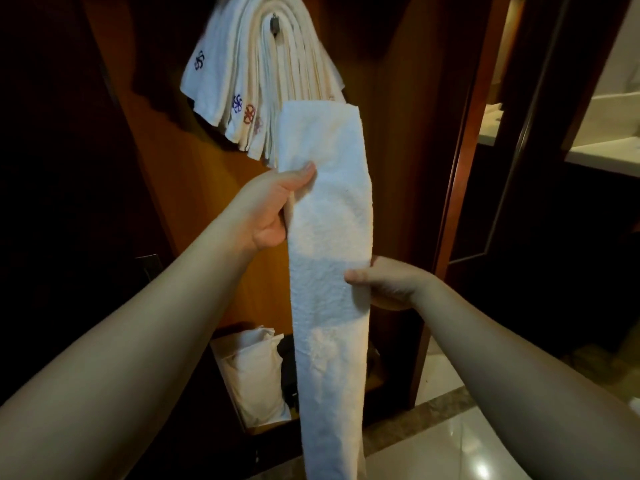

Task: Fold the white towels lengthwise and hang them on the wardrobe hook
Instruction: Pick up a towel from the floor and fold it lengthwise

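You held the long, nubby white towel upright before the hook: your left hand pinched its left edge high, your right hand pinched its right edge lower, thumbs in front.

You view a dim, warm-lit scene. The left side falls into near-black shadow. Glare spots mark the glossy floor at lower right. Wide-angle distortion bends the door frame. Focus is slightly soft.
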`<action>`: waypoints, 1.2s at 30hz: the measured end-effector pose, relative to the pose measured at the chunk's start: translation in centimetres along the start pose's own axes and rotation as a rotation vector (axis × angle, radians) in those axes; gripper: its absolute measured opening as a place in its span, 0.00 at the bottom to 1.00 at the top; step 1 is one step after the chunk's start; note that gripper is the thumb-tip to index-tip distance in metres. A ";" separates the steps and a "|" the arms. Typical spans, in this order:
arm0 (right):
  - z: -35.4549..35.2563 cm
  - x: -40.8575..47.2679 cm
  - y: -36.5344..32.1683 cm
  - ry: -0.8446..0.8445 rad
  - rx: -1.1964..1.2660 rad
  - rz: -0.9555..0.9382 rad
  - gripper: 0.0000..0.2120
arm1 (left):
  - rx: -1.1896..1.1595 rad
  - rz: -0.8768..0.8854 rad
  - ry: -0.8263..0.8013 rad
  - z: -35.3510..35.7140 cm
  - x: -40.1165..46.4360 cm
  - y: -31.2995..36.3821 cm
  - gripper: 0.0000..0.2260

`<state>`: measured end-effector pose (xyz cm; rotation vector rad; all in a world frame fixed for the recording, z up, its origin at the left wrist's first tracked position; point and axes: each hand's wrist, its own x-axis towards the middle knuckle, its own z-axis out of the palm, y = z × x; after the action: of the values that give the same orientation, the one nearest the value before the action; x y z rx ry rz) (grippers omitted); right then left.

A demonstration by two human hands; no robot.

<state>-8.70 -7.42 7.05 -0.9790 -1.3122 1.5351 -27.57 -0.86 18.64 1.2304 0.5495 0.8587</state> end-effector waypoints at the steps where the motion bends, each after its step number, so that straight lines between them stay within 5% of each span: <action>1: 0.0 -0.2 0.1 0.026 -0.003 0.002 0.44 | 0.014 -0.024 0.004 0.0 0.0 0.2 0.17; 6: 0.0 -1.0 0.7 0.115 -0.059 0.004 0.43 | 0.132 -0.040 0.079 -0.1 0.8 1.5 0.15; 13: 0.2 -1.1 1.7 -0.025 0.221 0.087 0.34 | 0.055 -0.095 0.150 0.7 1.6 2.5 0.13; 17: 0.0 -2.0 2.1 -0.107 0.249 0.153 0.38 | 0.046 -0.116 0.179 0.5 2.0 3.6 0.11; 22: 0.9 -2.5 2.1 -0.038 -0.027 0.149 0.59 | 0.074 -0.083 0.238 0.3 3.0 4.3 0.04; 31: 2.1 -4.2 0.3 -0.017 -0.074 0.098 0.42 | 0.092 -0.133 0.279 -1.6 5.1 3.9 0.10; 36: 2.3 -4.7 0.3 -0.048 0.198 0.113 0.33 | -0.009 -0.176 0.297 -2.3 6.4 2.7 0.17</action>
<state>-9.45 -12.59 7.19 -0.9076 -1.1289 1.7474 -26.36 5.88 21.13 1.0348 0.8789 0.8982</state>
